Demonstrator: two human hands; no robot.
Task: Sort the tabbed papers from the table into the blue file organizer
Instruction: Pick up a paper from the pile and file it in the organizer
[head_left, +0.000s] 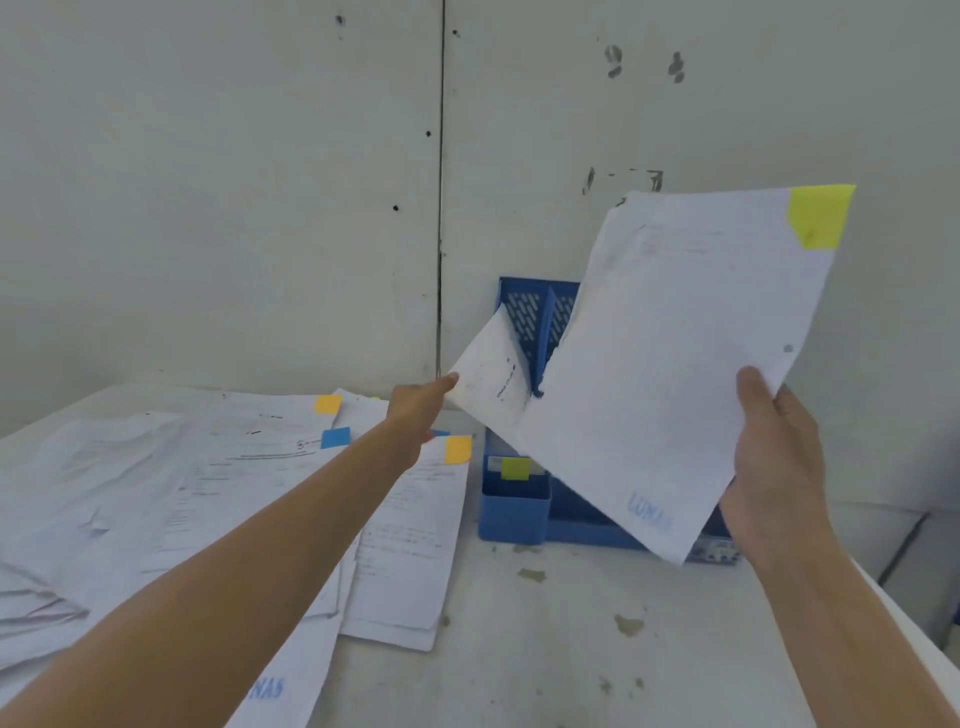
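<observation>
Right fingers: the thumb (753, 387) lies across the face of the yellow-tabbed sheet (675, 364) and the rest curl behind its right edge. The right hand (779, 467) grips it.
Left fingers: the left hand (415, 415) appears to pinch the lower corner of a second sheet (488, 374). The underside fingers are hidden.
Sheet position: the yellow-tabbed sheet is airborne and tilted in front of the blue file organizer (540, 322), at the bench's far right. The second sheet leans against a divider; whether it is seated cannot be told.
Progress: judged early. A pile of papers (260, 493) with orange and blue tabs covers the bench's left side, unsorted.
Materials: the paper is thin, printed and flexing, and the yellow tab (821, 215) is a flat adhesive square. The organizer is rigid plastic with perforated upright dividers. The bench (545, 649) is white and stained.
</observation>
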